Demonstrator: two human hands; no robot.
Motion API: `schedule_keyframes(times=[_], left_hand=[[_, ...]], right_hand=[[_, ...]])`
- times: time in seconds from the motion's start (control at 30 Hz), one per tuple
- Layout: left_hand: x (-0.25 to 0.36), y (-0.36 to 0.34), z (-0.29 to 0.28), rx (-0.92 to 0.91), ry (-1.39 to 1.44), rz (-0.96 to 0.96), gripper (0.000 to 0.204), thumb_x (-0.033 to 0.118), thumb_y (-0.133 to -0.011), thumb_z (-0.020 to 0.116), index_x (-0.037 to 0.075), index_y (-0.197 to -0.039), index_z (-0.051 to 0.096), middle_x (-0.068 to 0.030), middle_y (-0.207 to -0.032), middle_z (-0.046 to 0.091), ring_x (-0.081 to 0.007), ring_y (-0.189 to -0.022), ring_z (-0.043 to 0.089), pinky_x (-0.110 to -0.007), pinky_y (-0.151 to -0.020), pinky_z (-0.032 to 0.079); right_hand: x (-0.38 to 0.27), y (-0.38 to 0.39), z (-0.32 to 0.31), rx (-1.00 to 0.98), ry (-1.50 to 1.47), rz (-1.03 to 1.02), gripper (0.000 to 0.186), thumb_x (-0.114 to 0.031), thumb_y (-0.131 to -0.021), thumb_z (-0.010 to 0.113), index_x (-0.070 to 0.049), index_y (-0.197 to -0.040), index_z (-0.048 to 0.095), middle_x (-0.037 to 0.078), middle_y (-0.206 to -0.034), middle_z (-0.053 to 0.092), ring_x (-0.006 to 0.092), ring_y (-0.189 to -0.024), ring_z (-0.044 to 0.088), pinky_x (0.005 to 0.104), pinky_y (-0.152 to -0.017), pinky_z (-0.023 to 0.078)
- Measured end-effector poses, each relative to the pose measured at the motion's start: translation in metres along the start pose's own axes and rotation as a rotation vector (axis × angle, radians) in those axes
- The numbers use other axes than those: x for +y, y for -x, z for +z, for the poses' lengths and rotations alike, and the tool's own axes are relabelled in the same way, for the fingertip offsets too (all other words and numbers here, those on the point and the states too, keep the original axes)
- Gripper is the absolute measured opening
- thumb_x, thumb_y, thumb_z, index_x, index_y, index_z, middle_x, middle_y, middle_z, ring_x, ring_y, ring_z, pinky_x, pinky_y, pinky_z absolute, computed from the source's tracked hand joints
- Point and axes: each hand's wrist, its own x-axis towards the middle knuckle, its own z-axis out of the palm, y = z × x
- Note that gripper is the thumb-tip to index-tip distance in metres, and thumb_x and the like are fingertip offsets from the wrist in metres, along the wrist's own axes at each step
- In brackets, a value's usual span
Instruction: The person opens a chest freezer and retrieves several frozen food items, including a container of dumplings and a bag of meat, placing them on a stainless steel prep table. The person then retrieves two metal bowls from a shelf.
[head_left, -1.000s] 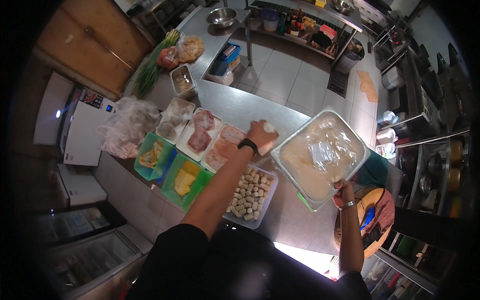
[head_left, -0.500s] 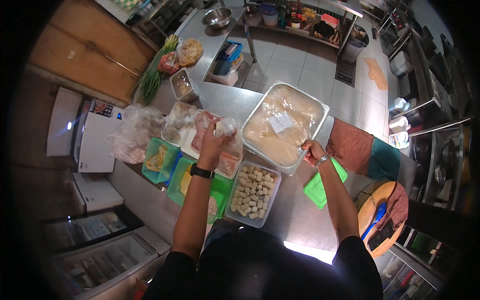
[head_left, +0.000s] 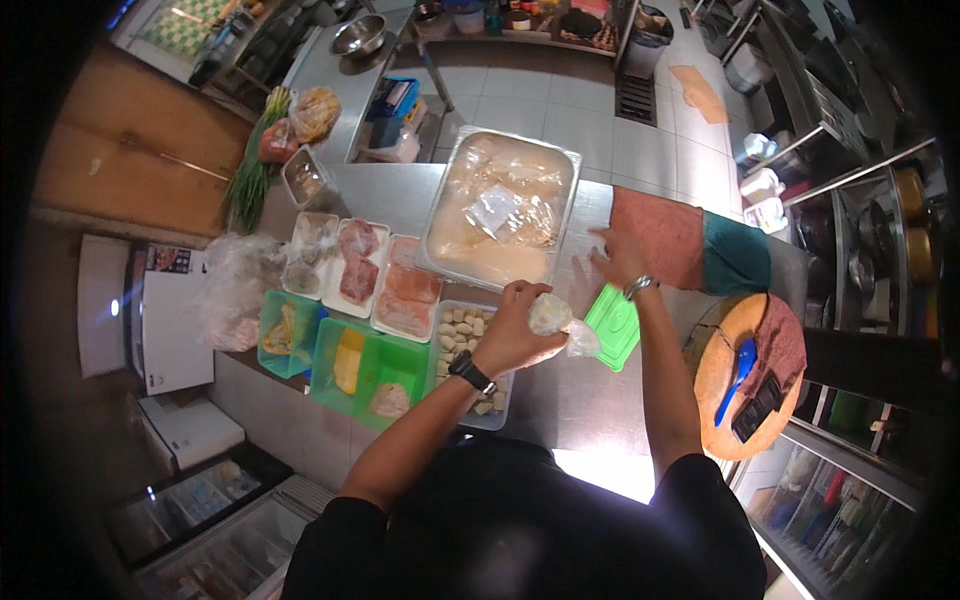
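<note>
My left hand (head_left: 510, 330) grips a small clear plastic bag (head_left: 550, 318) with pale contents, just below the large metal tray (head_left: 435, 225), which is covered in film and holds beige food. My right hand (head_left: 615, 260), open with fingers apart, is right of the tray, above a green lid (head_left: 612, 330). Along the left lie foam trays of red meat (head_left: 358, 275) and pink meat (head_left: 407, 290), green boxes (head_left: 390, 372) with food inside, and a box of short white pieces (head_left: 460, 335) partly behind my left forearm.
A round wooden board (head_left: 715, 410) holds a blue spoon, a phone and a cloth. Folded brown and teal cloths (head_left: 735, 250) lie at the right. Bagged food, green onions (head_left: 250, 170) and a metal bowl (head_left: 358, 35) are at back left. Shelves and cookware (head_left: 860, 250) stand rightward.
The metal tray has moved leftward onto the table, and my right hand has let go of it. My left hand, with the small bag, has come rightward and lower.
</note>
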Motion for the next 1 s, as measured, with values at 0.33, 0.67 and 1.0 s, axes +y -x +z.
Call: schedule_keyframes(times=[0.33, 0.67, 1.0], left_hand=[[-0.018, -0.025, 0.103, -0.089, -0.116, -0.002, 0.075, 0.036, -0.064, 0.081, 0.003, -0.126, 0.053, -0.0232, -0.127, 0.043, -0.0407, -0.114, 0.051, -0.046, -0.097, 0.046], [-0.027, -0.030, 0.125, -0.090, -0.404, -0.057, 0.083, 0.045, -0.073, 0.075, 0.009, -0.140, 0.044, -0.0243, -0.151, 0.027, -0.0483, -0.131, 0.037, -0.053, -0.102, 0.041], [-0.023, 0.130, -0.006, 0.000, 0.045, 0.089, 0.041, 0.029, -0.087, 0.070, 0.007, -0.120, 0.062, -0.0118, -0.116, 0.062, -0.0261, -0.110, 0.059, -0.044, -0.089, 0.049]], right_hand=[[0.015, 0.197, 0.070, 0.354, 0.351, 0.297, 0.087, -0.045, -0.070, 0.079, -0.016, -0.144, 0.044, 0.021, -0.158, 0.020, 0.0403, -0.146, 0.016, 0.0576, -0.116, 0.017], [-0.026, 0.289, 0.073, 0.268, 0.171, 0.679, 0.115, -0.048, -0.058, 0.088, -0.013, -0.151, 0.031, 0.028, -0.156, 0.016, 0.0425, -0.144, 0.019, 0.0517, -0.117, 0.022], [-0.021, 0.325, 0.089, 0.484, -0.165, 0.851, 0.126, -0.022, -0.054, 0.093, -0.009, -0.153, 0.017, 0.025, -0.142, 0.039, 0.0408, -0.123, 0.046, 0.0523, -0.106, 0.037]])
